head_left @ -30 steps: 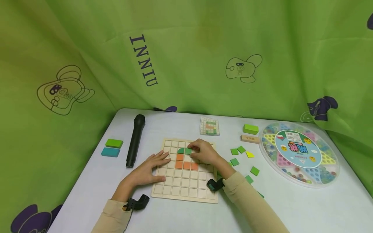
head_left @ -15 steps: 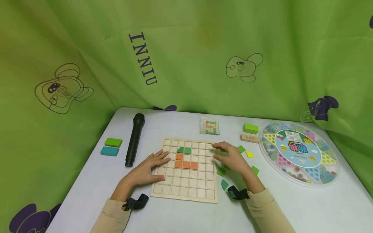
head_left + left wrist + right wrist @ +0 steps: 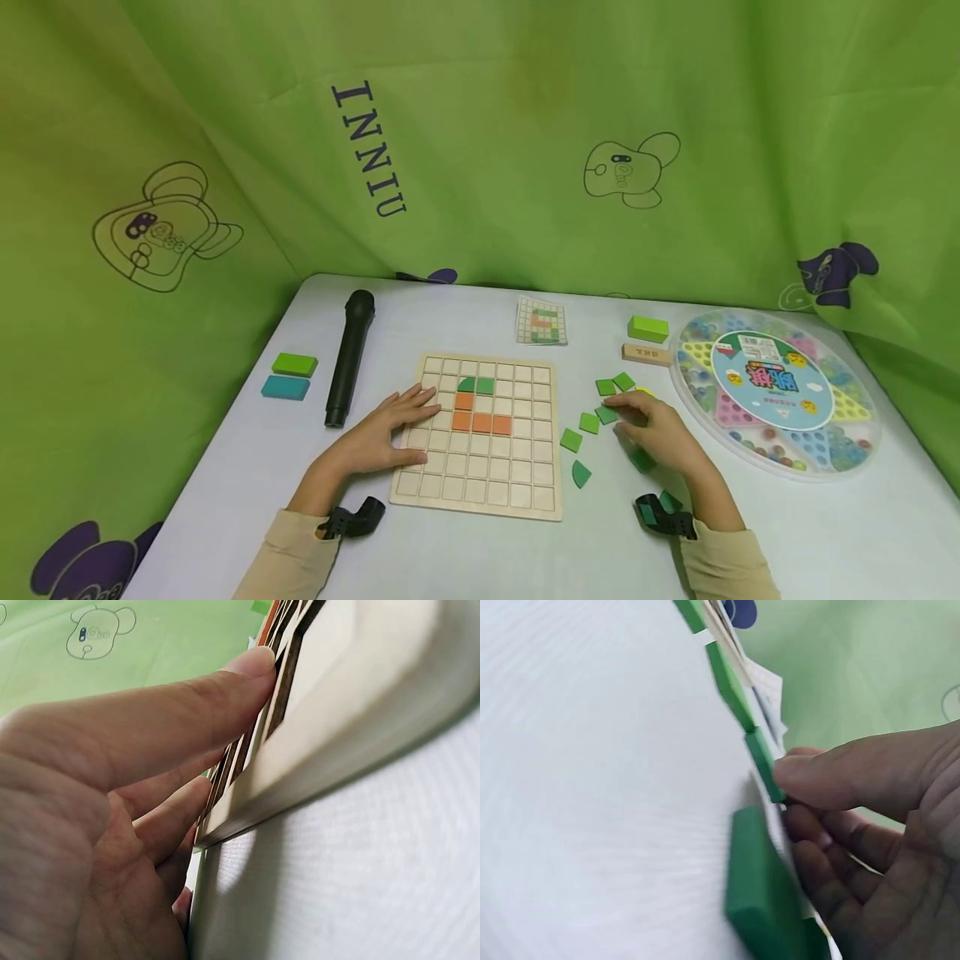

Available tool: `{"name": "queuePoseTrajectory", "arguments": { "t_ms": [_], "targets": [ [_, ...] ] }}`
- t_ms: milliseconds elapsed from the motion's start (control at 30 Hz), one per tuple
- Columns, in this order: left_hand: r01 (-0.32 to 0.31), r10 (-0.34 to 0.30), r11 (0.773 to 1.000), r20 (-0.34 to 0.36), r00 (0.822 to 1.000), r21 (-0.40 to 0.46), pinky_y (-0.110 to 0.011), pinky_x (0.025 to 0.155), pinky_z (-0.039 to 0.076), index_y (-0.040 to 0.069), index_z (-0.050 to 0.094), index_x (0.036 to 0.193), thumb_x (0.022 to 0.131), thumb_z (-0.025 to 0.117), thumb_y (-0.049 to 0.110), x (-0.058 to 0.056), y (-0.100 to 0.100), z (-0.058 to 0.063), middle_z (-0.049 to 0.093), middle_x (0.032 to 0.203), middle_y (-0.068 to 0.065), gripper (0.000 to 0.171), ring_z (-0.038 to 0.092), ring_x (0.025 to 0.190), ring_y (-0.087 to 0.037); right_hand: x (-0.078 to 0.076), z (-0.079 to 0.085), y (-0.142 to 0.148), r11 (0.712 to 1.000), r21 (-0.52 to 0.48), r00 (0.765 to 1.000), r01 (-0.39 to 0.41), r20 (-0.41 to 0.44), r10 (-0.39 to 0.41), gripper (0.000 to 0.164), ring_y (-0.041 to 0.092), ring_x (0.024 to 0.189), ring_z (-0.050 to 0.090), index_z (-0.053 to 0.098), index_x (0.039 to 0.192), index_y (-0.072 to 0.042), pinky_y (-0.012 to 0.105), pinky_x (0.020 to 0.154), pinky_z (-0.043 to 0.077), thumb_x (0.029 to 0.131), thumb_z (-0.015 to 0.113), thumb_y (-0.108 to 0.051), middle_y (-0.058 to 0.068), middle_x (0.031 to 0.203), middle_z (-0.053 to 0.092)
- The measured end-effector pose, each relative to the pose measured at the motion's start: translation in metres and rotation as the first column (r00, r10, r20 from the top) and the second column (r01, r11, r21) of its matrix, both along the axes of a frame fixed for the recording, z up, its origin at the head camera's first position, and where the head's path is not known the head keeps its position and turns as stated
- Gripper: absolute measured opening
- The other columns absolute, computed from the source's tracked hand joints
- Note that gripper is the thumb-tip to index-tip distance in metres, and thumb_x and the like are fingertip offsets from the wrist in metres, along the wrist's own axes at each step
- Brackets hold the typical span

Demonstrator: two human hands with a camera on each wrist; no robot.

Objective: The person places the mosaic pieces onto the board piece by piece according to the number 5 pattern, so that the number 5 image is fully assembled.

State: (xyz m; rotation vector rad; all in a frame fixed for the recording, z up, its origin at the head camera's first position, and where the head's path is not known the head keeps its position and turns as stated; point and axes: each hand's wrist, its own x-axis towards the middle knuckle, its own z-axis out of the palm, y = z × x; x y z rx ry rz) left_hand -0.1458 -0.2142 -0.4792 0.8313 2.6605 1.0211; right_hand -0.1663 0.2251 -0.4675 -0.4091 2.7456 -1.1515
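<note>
A wooden grid board lies mid-table, holding a green quarter-round tile, a green square tile and several orange tiles. My left hand rests on its left edge with fingers spread; the left wrist view shows the thumb on the rim. To the right of the board, my right hand hovers low over loose green tiles, fingers loosely bent. Its fingertips reach a dark green square tile. In the right wrist view the thumb is at the end of that tile, which stays on the table.
A printed pattern card lies behind the board. At left are a black microphone and green and blue blocks. A round marble game board, a green block and a wooden block stand at right.
My right hand has left the green square tile on the board and moved right, to the loose tiles. The left hand has stayed on the board's edge.
</note>
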Motion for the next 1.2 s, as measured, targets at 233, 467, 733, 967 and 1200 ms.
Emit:
{"name": "queuePoseTrajectory", "arguments": {
  "t_ms": [233,467,733,967,1200],
  "targets": [
    [-0.004,0.004,1.000,0.000,1.000,-0.002,-0.054,0.117,0.011,0.011,0.048,0.140,0.078,0.075,0.038,0.001,-0.001,0.000,0.031,0.154,-0.005,0.074,0.018,0.146,-0.030,-0.002,-0.010,-0.002,0.999,0.046,0.995,-0.022,-0.099,0.026,0.029,0.020,0.098,0.057,0.068,0.113,-0.009,0.026,0.083,0.050,0.085,0.068,-0.003,0.004,0.106,0.061],
    [-0.001,0.001,1.000,-0.004,1.000,-0.006,-0.054,0.117,0.011,0.011,0.048,0.140,0.078,0.075,0.039,0.000,-0.001,0.000,0.031,0.154,-0.005,0.073,0.018,0.145,-0.031,-0.001,-0.009,-0.005,0.997,0.070,0.995,0.039,-0.095,-0.032,0.026,0.022,0.098,0.060,0.067,0.109,-0.008,0.034,0.083,0.051,0.084,0.070,-0.008,0.006,0.104,0.063],
    [0.003,-0.003,1.000,0.011,1.000,0.001,-0.055,0.117,0.011,0.011,0.048,0.140,0.078,0.075,0.038,0.000,0.001,0.000,0.032,0.154,-0.007,0.073,0.018,0.145,-0.031,0.001,0.003,-0.019,0.999,-0.018,0.992,0.045,-0.116,-0.046,0.028,0.029,0.103,0.062,0.067,0.113,-0.009,0.044,0.086,0.053,0.086,0.070,-0.018,0.008,0.110,0.064],
    [-0.004,0.004,1.000,0.010,1.000,-0.001,-0.055,0.116,0.011,0.011,0.048,0.140,0.078,0.076,0.038,0.001,0.001,0.001,0.032,0.154,-0.006,0.073,0.018,0.145,-0.031,-0.010,0.012,-0.055,0.992,-0.124,0.992,-0.035,-0.122,0.020,0.029,0.027,0.103,0.063,0.067,0.113,-0.009,0.042,0.089,0.053,0.085,0.071,-0.017,0.007,0.109,0.065],
    [-0.005,0.005,1.000,0.014,1.000,0.005,-0.054,0.117,0.011,0.011,0.048,0.140,0.078,0.076,0.037,0.001,0.001,0.001,0.032,0.154,-0.005,0.073,0.018,0.145,-0.031,-0.024,0.014,-0.096,0.981,-0.181,0.997,-0.067,-0.047,0.059,0.029,0.027,0.107,0.061,0.067,0.113,-0.012,0.042,0.093,0.051,0.086,0.070,-0.020,0.006,0.113,0.064]
  ]
}}
